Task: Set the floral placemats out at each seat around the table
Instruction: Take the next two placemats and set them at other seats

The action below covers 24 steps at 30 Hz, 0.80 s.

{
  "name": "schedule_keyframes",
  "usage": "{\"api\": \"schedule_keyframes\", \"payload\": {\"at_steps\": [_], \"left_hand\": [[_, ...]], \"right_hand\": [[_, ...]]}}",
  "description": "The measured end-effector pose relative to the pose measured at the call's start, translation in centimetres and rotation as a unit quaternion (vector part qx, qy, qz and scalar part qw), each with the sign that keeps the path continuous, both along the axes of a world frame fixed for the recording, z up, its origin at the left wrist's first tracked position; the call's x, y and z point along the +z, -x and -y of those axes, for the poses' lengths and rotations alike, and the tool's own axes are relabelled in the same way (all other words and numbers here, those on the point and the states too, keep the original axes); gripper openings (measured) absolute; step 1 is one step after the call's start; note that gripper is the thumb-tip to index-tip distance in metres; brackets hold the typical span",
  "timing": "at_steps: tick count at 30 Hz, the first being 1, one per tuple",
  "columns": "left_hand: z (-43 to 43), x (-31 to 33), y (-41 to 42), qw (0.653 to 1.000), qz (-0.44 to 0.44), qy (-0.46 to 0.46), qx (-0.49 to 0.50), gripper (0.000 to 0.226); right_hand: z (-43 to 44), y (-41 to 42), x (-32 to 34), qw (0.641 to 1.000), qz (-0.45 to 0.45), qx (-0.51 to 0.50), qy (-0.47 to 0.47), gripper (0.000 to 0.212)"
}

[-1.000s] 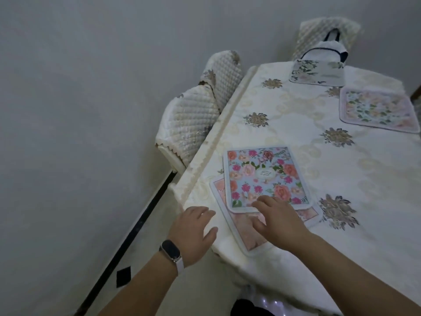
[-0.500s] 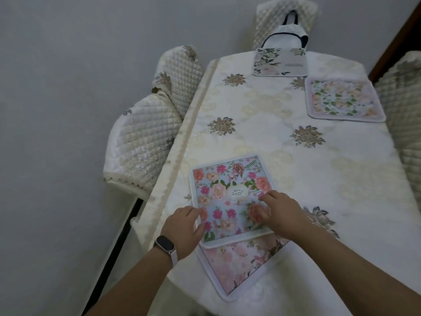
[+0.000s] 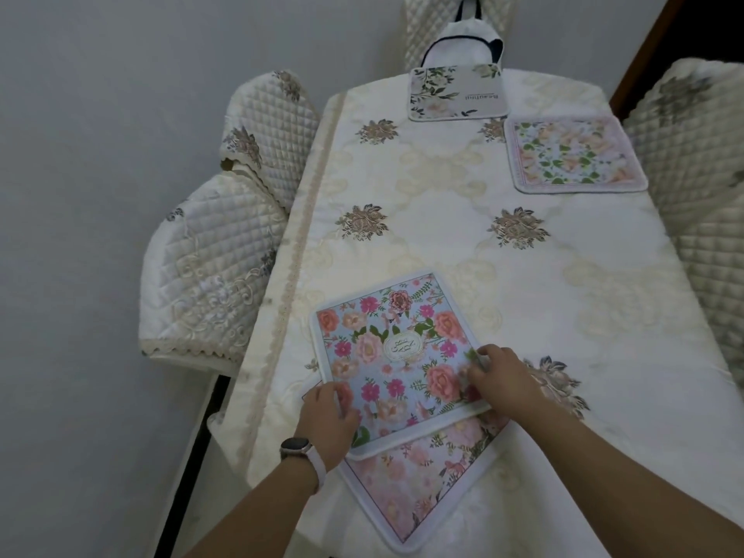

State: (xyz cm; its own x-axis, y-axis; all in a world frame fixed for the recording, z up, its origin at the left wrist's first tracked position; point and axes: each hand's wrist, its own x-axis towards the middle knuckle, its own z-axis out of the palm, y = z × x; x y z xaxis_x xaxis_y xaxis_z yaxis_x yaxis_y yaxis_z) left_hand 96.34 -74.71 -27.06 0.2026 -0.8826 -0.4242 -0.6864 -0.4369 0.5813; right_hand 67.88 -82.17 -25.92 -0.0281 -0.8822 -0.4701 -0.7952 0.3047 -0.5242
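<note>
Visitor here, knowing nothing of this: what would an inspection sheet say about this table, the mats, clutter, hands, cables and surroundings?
Surface: cream embroidered tablecloth covers the table.
Job's things: blue floral placemat lies askew on pink placemat at near end; leaf-print placemat at far end; pastel placemat far right.
Clutter: white bag at far end.
Hands: left hand and right hand grip the blue floral placemat's edges.
Cables: nothing seen.
Surroundings: quilted chairs, grey wall.

bare tablecloth point(image 3: 463, 219) ahead, chairs point(image 3: 209, 283) flanking
</note>
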Motion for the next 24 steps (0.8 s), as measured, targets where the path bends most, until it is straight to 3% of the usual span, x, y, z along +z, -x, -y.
{"api": "schedule_keyframes", "payload": {"at_steps": [2,6,9,15,24], "left_hand": [[0.2,0.1,0.5,0.993,-0.052,0.008,0.105,0.012],[1.1,0.4,0.6,0.950,-0.166,-0.041,0.261,0.025],[1.4,0.1,-0.2,0.950,-0.186,-0.075,0.239,0.011],[0.8,0.8,0.8,0.958,-0.179,-0.043,0.219,0.017],[-0.4,2.0,0.7,0.957,-0.200,-0.006,0.211,0.020]], "right_hand": [[0.4,0.0,-0.3,0.999,0.016,-0.028,-0.001,0.042],[0.9,-0.1,-0.1,0.993,0.072,-0.094,-0.008,0.049],[0.6,-0.2,-0.4,0.988,0.099,-0.119,-0.017,0.047],[-0.2,-0.1,-0.5,0.976,0.134,-0.163,-0.052,0.018],[-2.4,-0.2,0.7,0.976,0.160,-0.146,-0.016,0.013]]}}
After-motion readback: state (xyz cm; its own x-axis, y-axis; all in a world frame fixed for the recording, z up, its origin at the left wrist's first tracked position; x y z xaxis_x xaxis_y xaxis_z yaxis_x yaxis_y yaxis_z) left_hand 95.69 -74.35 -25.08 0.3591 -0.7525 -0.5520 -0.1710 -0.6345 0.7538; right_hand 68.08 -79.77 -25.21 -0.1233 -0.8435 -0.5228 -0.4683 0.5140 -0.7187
